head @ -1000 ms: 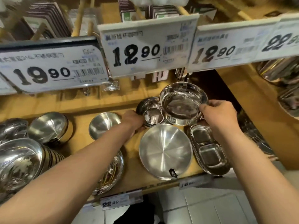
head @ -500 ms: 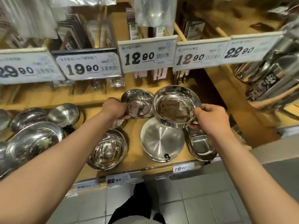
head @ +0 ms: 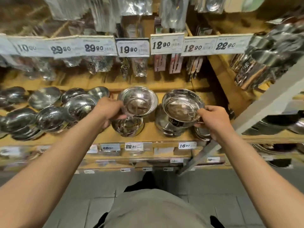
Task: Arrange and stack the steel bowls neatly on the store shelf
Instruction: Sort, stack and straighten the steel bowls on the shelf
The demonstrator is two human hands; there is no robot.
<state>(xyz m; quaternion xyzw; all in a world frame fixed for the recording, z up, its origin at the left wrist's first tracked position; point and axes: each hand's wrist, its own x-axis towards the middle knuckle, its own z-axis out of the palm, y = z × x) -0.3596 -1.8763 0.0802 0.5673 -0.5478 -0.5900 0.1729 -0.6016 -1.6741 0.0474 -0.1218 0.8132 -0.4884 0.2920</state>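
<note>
A steel bowl in each hand above the wooden shelf (head: 148, 139).

The left hand (head: 108, 111) curls round the rim of the smaller bowl (head: 138, 101), held over a stack of bowls (head: 127, 125) on the shelf. The right hand (head: 212, 119) pinches the wider bowl (head: 181, 106) over a plate stack (head: 166, 127). Price tags (head: 133, 48) hang beyond.

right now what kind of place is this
Most likely a shop's kitchenware aisle. Printed price tags such as 19.90 line the shelf edges, steel bowls lie in groups on a wooden shelf, and bagged goods hang above. Each hand holds a bowl.
</note>
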